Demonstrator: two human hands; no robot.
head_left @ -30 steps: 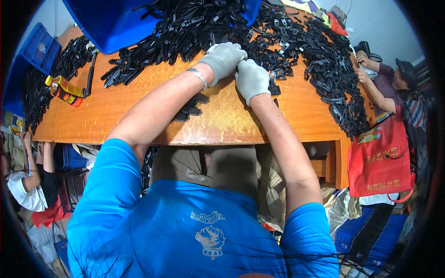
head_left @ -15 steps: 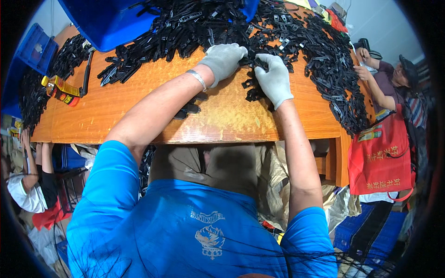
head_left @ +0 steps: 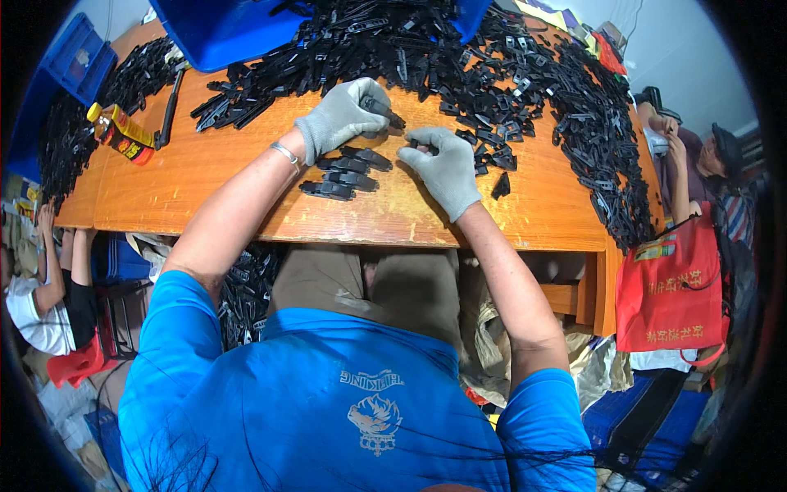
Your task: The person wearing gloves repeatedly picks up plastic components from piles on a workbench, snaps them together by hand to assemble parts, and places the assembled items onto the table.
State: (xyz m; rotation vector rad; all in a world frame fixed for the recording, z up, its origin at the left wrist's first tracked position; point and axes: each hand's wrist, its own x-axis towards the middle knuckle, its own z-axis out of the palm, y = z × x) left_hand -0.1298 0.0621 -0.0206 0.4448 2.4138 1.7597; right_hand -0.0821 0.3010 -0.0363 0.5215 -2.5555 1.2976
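Note:
My left hand (head_left: 344,115), in a grey-white work glove, is closed round a black plastic part (head_left: 384,112), with its end sticking out past the fingers. To its right, my right hand (head_left: 444,170), gloved alike, pinches a small dark piece (head_left: 424,148) between thumb and fingers; most of it is hidden. The hands are a short gap apart over the table. Just below my left hand lies a neat row of several long black plastic parts (head_left: 346,175). Beyond both hands spreads a large heap of loose black plastic parts (head_left: 385,49), and a single small black piece (head_left: 501,186) lies right of my right hand.
A blue bin (head_left: 221,37) stands behind the heap. At the left are a yellow-capped bottle (head_left: 123,135), a black-handled tool (head_left: 170,111) and a blue crate (head_left: 78,61). A red bag (head_left: 672,287) hangs at the table's (head_left: 221,193) right corner. Other people sit at both sides.
Both hands have drawn back from the heap toward me and left, my left hand now showing a black part. The row of black parts beside it has come into full view.

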